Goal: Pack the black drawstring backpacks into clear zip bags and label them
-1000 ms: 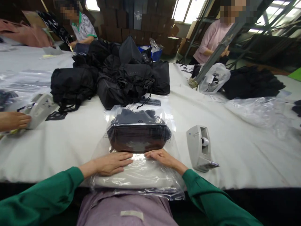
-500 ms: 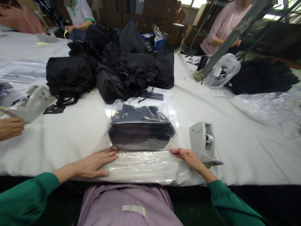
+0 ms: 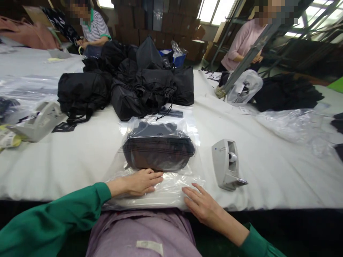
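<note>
In front of me a folded black bag lies inside a clear plastic bag, whose loose end spreads toward the table's front edge. My left hand lies flat on that loose plastic, its fingertips close to the black bag's near side. My right hand rests at the right part of the same plastic with its fingers spread; nothing is gripped in it. A grey tape dispenser stands on the table to the right of my right hand.
A heap of black bags sits beyond the wrapped one. Another tape dispenser and a black tag are at the left. Crumpled clear plastic and black fabric lie to the right. Two people stand across the table.
My left hand has slid right, toward the middle of the plastic. My right hand has left the plastic's edge and come nearer to me, fingers spreading. Another person's hand at the left has gone from view.
</note>
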`<act>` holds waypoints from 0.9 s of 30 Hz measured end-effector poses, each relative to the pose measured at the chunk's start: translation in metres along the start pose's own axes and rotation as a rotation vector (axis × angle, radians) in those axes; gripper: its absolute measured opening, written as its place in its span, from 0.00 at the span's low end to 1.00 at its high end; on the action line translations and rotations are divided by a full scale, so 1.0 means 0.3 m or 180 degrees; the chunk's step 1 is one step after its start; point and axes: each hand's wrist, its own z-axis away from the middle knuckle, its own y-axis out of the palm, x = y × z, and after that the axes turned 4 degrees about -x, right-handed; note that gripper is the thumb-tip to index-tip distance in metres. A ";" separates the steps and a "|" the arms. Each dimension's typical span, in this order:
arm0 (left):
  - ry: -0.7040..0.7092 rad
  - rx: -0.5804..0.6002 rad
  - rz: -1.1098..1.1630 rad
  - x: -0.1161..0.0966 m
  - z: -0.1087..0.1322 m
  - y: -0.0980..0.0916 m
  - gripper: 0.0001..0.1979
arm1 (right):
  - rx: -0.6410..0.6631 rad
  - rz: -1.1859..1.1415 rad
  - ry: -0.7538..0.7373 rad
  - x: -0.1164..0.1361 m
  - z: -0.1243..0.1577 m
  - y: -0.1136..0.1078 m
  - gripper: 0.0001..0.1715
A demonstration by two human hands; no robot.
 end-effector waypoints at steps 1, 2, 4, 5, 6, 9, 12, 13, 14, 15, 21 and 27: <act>0.0012 0.0047 -0.0138 0.006 -0.012 0.013 0.27 | -0.0084 -0.0086 0.0050 -0.008 -0.003 -0.006 0.14; 0.0011 0.0072 -0.0230 0.011 -0.019 0.019 0.28 | -0.0148 -0.0192 0.0166 -0.016 -0.010 -0.017 0.14; -0.0010 0.0109 -0.0146 0.015 -0.024 0.002 0.29 | -0.0251 -0.0427 0.0542 -0.037 -0.037 -0.045 0.14; -0.0021 0.0119 0.0009 0.013 -0.020 -0.020 0.29 | -0.0261 -0.0555 0.0782 -0.051 -0.055 -0.059 0.15; -0.0035 0.0117 0.0189 0.010 -0.010 -0.048 0.29 | -0.0226 -0.0693 0.1029 -0.068 -0.075 -0.073 0.15; -0.0008 0.0069 0.0588 -0.013 0.061 -0.134 0.37 | -0.0061 -0.1137 0.1612 -0.123 -0.126 -0.102 0.16; -0.0125 -0.0149 0.0403 -0.051 0.177 -0.164 0.52 | -0.0150 -0.1319 0.1876 -0.174 -0.152 -0.107 0.17; -0.0302 -0.0354 0.0224 -0.060 0.213 -0.160 0.50 | -0.0229 -0.1262 0.1906 -0.189 -0.155 -0.106 0.17; -0.0537 -0.0585 0.0043 -0.064 0.243 -0.154 0.43 | -0.0318 -0.1144 0.1909 -0.203 -0.156 -0.104 0.18; -0.0789 -0.0795 -0.0079 -0.062 0.264 -0.148 0.31 | -0.0419 -0.0973 0.1895 -0.217 -0.156 -0.102 0.20; -0.1804 -0.1902 0.0054 0.067 0.241 -0.198 0.14 | -0.1053 -0.0208 0.1950 -0.307 -0.185 -0.095 0.28; -0.1728 -0.2593 -0.0525 0.194 0.221 -0.227 0.16 | -0.1668 -0.0601 0.2226 -0.373 -0.247 -0.080 0.29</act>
